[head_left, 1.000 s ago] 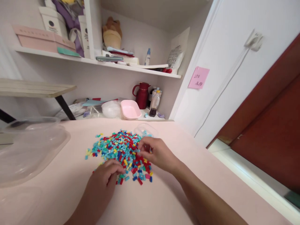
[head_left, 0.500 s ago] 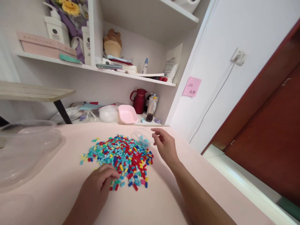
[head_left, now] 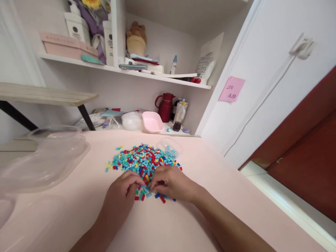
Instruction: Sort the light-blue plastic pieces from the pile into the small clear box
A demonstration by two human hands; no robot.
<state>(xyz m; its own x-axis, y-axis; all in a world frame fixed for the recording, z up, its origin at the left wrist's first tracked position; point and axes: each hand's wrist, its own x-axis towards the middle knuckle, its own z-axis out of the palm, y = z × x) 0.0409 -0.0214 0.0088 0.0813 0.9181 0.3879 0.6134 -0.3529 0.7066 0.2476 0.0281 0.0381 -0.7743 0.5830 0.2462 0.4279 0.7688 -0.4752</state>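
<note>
Multicoloured plastic bricks [head_left: 147,157] lie heaped on the pink table [head_left: 157,224], and picking through their near edge seems the step in hand. The left hand [head_left: 124,187] and right hand [head_left: 172,182] curl there, just apart; whether either pinches a brick I can't tell. Singling one out calls for a light fingertip grip; a clear tub [head_left: 163,142] with light-blue pieces [head_left: 171,152] sits at the heap's far edge.

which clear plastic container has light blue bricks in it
The small clear container at the brick pile's far right edge, beyond the right hand. Light blue bricks show inside; the larger clear plastic lies off to the left.
</note>
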